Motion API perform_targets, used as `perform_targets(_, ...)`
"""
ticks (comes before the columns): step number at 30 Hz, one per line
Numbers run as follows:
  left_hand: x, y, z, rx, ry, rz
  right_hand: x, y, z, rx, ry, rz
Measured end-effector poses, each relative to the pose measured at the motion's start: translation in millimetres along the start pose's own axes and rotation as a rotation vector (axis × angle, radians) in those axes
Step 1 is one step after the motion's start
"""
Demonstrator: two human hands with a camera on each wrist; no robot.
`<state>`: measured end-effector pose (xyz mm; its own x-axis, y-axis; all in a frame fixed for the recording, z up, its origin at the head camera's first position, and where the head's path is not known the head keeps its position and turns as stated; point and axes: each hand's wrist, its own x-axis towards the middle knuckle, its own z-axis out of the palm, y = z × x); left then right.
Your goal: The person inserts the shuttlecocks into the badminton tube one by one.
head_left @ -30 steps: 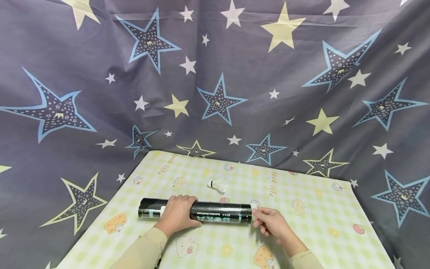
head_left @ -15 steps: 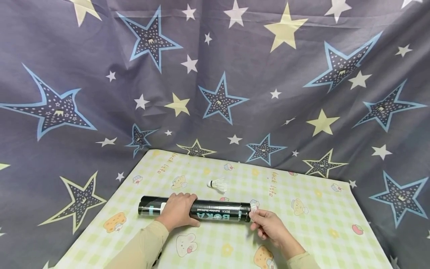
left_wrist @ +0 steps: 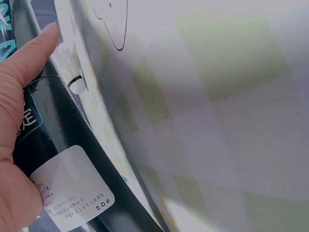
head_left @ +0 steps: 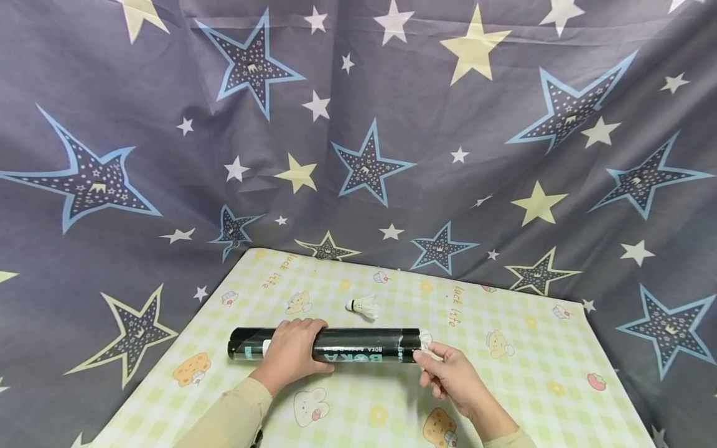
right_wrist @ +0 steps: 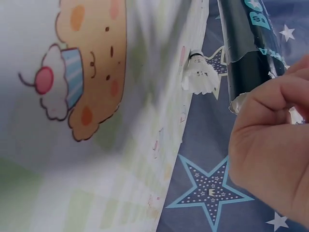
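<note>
A black shuttlecock tube (head_left: 364,346) with "BOKA" lettering lies sideways across the near part of the table. My left hand (head_left: 295,350) wraps over it left of its middle. A white printed label (left_wrist: 75,188) shows on the tube in the left wrist view. At the tube's right end my right hand (head_left: 450,373) pinches a shuttlecock (head_left: 426,340), whose white feathers stick out of the opening. The rest of that shuttlecock is hidden inside the tube and behind the fingers. Another white shuttlecock (head_left: 364,307) lies behind the tube, its cork pointing left.
A green-and-white checked cloth (head_left: 515,386) with cartoon prints covers the table. Dark star-patterned fabric (head_left: 358,93) hangs behind and along both sides of it.
More white feathers show at the tube's right end than half a second ago. The tube has turned slightly, and the right hand has shifted a little. The loose shuttlecock lies where it was.
</note>
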<state>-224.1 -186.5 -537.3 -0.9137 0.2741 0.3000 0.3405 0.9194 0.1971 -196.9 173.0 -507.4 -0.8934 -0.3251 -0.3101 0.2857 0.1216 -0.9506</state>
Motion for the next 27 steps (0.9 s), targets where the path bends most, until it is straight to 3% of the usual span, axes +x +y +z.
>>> perform_targets(13, -5.8, -1.7, 0.3, -0.004, 0.016, 0.008, -13.5, -1, 1, -0.017, -0.055, -0.008)
perform_targets(27, -10.5, -4.0, 0.6, -0.03, 0.036, 0.021, -13.9, 11, 8, 0.017, -0.146, -0.042)
